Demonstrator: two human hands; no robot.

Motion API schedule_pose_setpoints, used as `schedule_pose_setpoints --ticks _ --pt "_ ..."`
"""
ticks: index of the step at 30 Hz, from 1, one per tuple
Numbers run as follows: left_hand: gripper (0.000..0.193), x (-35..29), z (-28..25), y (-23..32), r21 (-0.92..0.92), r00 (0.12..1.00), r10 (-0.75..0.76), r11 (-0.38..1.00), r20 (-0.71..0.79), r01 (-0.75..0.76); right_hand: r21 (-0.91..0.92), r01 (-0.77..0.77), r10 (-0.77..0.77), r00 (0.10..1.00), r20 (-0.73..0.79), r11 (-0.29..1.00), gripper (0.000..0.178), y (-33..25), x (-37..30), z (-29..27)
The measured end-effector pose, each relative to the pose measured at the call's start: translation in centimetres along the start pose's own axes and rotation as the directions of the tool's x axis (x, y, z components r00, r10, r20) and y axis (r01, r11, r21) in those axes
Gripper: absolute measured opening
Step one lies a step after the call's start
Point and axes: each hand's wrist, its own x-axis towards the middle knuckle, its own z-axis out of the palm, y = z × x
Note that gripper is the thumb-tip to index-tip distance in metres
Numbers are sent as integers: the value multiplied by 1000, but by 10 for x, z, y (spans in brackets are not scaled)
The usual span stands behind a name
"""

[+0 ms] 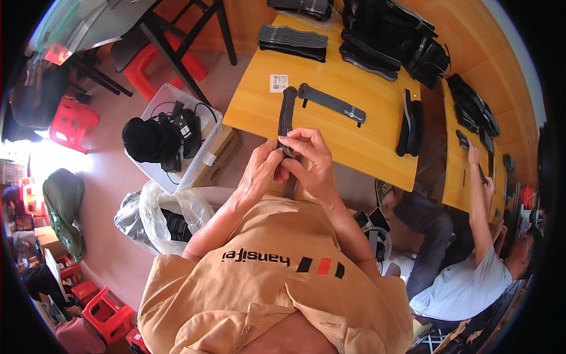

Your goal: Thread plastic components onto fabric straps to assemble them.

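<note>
Over the near edge of the yellow table [253, 112], I hold a long black padded strip [286, 109] by its near end. My left hand [261, 166] pinches that end from the left, and my right hand [310, 158] grips it from the right with bent fingers. The strip's far end reaches onto the tabletop. Just right of it lies a flat dark grey strip [333, 105] with a pale print and small black tabs. What my fingertips touch at the near end is partly hidden.
Stacked grey strips [292, 42], black strips [411, 123] and black bags [386, 32] sit on the table. Left stands a clear bin [212, 121] with black gear above a plastic bag [156, 206]. At right, a seated person [466, 283] works at another yellow table [457, 171].
</note>
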Motion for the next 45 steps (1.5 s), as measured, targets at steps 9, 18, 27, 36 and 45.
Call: schedule_pose_setpoints --ticks 9,18,27,36,45 --pt "24 3 1 -7 85 992 16 996 122 -26 -255 73 -102 990 -100 964 20 -4 5 -8" --pt "26 -4 24 3 133 981 -13 991 193 -13 35 -155 151 847 -509 987 13 -8 15 -17" --pt "27 -17 22 -7 156 905 -19 986 425 -53 147 -173 218 535 -816 974 13 55 89 -158" --pt "31 -29 -14 -2 182 811 -43 980 583 -78 249 -14 245 228 -942 968 15 54 133 -302" --pt "30 31 -62 -48 18 998 39 999 48 -40 115 -23 81 844 -531 993 19 -56 97 -254"
